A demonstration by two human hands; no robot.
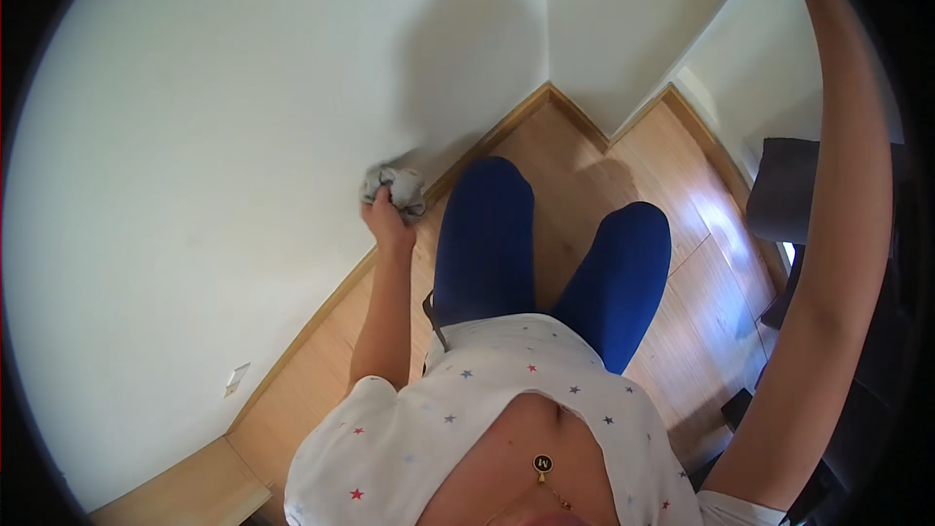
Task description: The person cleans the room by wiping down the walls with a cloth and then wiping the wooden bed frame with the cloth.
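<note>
My left hand [388, 224] is closed around a crumpled grey cloth [409, 185]. The cloth is at the white wall [214, 156], low down and just above the wooden baseboard [326, 321]; whether it presses on the wall I cannot tell. My right arm [828, 302] stretches up along the right side, and its hand lies beyond the top edge of the view.
My bent knees in blue trousers [487, 234] are close to the wall, over a wooden floor [672, 282]. The walls form a corner ahead. A wall outlet [236, 379] sits at lower left. Dark grey furniture [782, 190] stands at right, partly behind my arm.
</note>
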